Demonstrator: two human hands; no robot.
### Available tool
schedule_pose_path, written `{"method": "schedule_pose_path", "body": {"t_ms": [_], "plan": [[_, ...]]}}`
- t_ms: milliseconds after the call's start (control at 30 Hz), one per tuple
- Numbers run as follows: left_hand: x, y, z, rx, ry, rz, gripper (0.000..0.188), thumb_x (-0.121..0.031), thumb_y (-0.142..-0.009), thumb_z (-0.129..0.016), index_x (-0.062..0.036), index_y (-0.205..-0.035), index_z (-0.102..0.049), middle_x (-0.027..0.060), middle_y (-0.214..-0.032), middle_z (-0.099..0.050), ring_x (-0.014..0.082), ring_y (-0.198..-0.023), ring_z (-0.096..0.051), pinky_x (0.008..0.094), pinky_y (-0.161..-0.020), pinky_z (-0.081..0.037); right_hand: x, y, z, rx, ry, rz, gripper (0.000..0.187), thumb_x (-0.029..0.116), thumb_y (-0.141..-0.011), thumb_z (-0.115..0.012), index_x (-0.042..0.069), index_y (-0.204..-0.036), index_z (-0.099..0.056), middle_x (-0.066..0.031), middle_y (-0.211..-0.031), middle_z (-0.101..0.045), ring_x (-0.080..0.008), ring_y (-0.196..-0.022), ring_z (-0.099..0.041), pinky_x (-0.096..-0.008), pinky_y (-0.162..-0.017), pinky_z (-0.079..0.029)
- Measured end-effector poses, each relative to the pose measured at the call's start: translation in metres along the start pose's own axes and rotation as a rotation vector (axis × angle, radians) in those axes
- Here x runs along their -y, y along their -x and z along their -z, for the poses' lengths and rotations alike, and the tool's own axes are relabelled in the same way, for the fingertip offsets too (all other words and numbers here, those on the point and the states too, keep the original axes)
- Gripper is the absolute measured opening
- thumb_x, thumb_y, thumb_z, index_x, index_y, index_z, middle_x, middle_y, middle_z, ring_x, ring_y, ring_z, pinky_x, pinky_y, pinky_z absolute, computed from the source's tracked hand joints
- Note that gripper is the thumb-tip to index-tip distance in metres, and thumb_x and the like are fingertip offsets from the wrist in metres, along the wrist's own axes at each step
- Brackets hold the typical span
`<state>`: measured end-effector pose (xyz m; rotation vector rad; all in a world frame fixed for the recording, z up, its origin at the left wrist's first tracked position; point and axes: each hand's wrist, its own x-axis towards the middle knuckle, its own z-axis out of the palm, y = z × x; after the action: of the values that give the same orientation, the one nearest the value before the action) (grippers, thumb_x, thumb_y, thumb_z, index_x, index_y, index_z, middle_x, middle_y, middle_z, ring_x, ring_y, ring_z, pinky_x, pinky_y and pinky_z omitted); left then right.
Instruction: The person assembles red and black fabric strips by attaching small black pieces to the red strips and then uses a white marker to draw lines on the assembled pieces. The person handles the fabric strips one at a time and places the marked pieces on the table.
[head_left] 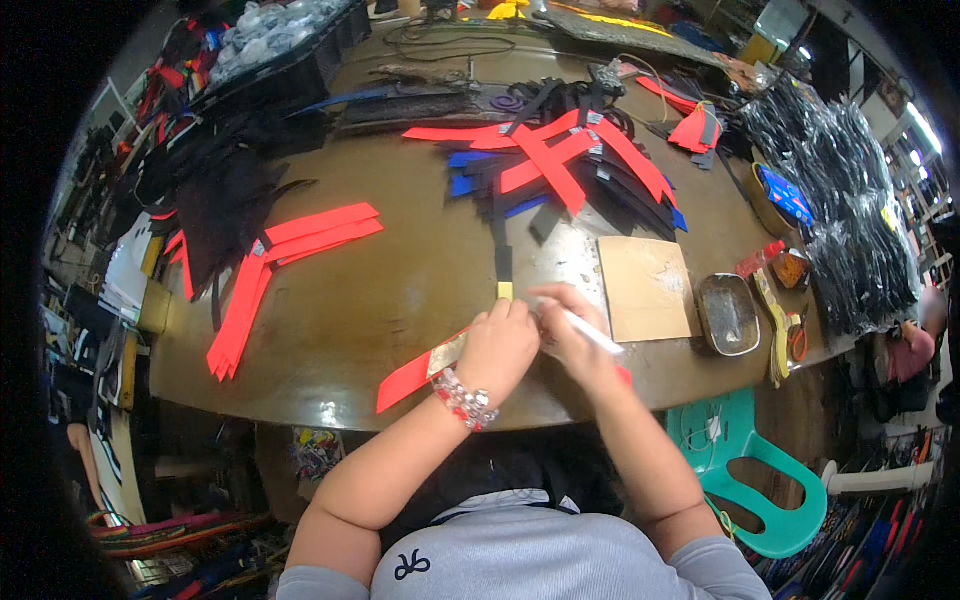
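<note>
My left hand (500, 348), a beaded bracelet at its wrist, presses with bunched fingers on a red strap (400, 385) lying at the table's near edge. A pale, shiny flat piece (446, 354) lies on this strap, partly under the hand. Just beyond my fingertips is the end of a black strap (503, 262) with a yellowish tip (505, 291). My right hand (572, 335), slightly blurred, is closed around a white pen-like stick (597, 338) close beside the left hand. What its tip touches is hidden.
Red straps (310, 232) lie left; a pile of red, black and blue straps (545, 160) lies ahead. To the right are a tan board (645, 290), a metal tin (729, 315), orange-handled scissors (797, 340) and plastic-wrapped black bundles (830, 180). A green chair (770, 500) stands near right.
</note>
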<state>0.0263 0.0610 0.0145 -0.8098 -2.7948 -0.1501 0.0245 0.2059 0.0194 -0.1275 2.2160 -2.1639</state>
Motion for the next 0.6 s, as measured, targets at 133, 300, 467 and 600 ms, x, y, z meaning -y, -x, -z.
{"method": "schedule_pose_path", "body": {"t_ms": [133, 300, 467, 600], "plan": [[0.053, 0.042, 0.016, -0.185, 0.45, -0.052, 0.018, -0.016, -0.084, -0.057, -0.0046, -0.097, -0.062, 0.0112, -0.094, -0.059, 0.0266, -0.092, -0.057, 0.0377, -0.084, -0.049, -0.035, -0.002, -0.035, -0.113, 0.7, 0.388, 0.01, 0.004, -0.082, -0.064, 0.002, -0.092, -0.067, -0.0176, -0.083, -0.054, -0.0329, -0.078, -0.057, -0.0392, -0.068, -0.047], [0.052, 0.087, 0.036, -0.012, 0.253, 0.088, 0.017, -0.012, -0.081, -0.056, -0.0043, -0.096, -0.061, 0.0118, -0.102, -0.058, 0.0281, -0.098, -0.055, 0.0393, -0.087, -0.049, -0.029, -0.002, -0.032, -0.099, 0.746, 0.365, 0.015, 0.002, -0.078, -0.067, 0.003, -0.093, -0.067, -0.0156, -0.084, -0.056, -0.0319, -0.081, -0.058, -0.0382, -0.071, -0.048], [0.004, 0.096, 0.023, 0.038, -0.269, 0.098, 0.04, -0.019, -0.086, -0.055, 0.0106, -0.113, -0.054, 0.0277, -0.119, -0.054, 0.036, -0.11, -0.052, 0.038, -0.097, -0.046, 0.009, -0.012, -0.047, -0.388, 0.492, 0.083, 0.013, 0.008, -0.088, -0.064, -0.001, -0.08, -0.059, -0.0163, -0.081, -0.065, -0.022, -0.074, -0.065, -0.0346, -0.064, -0.051], [-0.013, 0.108, 0.017, 0.101, 0.127, 0.246, 0.087, -0.05, -0.085, -0.059, 0.0154, -0.136, -0.033, 0.0393, -0.138, -0.032, 0.0513, -0.13, -0.032, 0.0523, -0.112, -0.027, 0.014, 0.004, -0.085, -0.062, 0.622, 0.235, 0.028, 0.02, -0.079, -0.076, 0.001, -0.073, -0.056, -0.0155, -0.06, -0.061, -0.0232, -0.052, -0.061, -0.0352, -0.052, -0.048]]}}
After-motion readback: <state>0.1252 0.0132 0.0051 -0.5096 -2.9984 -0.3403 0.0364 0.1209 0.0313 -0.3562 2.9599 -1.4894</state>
